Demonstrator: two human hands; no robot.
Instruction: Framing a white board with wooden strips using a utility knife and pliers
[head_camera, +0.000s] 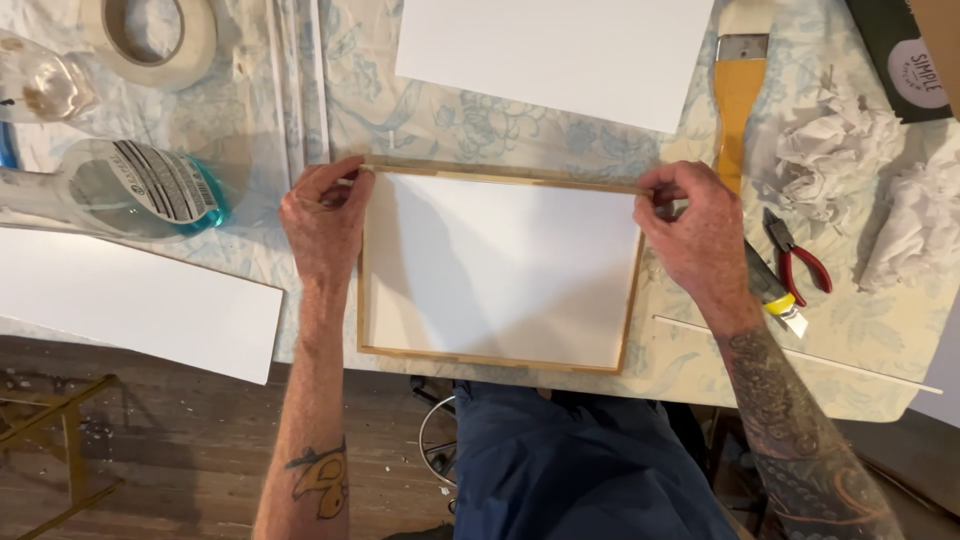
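A: Wooden, thin and pale, the strip (500, 176) lies along the far edge of the frame (492, 361), which sits at the near edge of the desk (690, 372) with a white panel (500, 265) inside it. The left hand (322, 215) pinches the strip's left end between thumb and fingers at the frame's far left corner; the right hand (690, 225) is closed on the right end at the far right corner

B: What might go wrong, in your view?

A: The strip looks slender enough to bow or snap if one hand presses harder than the other. It could also slip off line with the frame's edge and sit crooked

B: And around the frame?

A: Just right of it, a glue tube (775, 290) and red-handled pliers (798, 255) lie close by the right wrist; a sleeve could knock them. A brush (738, 85) lies beyond the frame's right corner, crumpled tissue (850, 160) further right. Left of the frame, a bottle of blue liquid (130, 190) lies on its side and could roll. A tape roll (155, 35) sits beyond that, and white sheets (560, 50) lie beyond the frame
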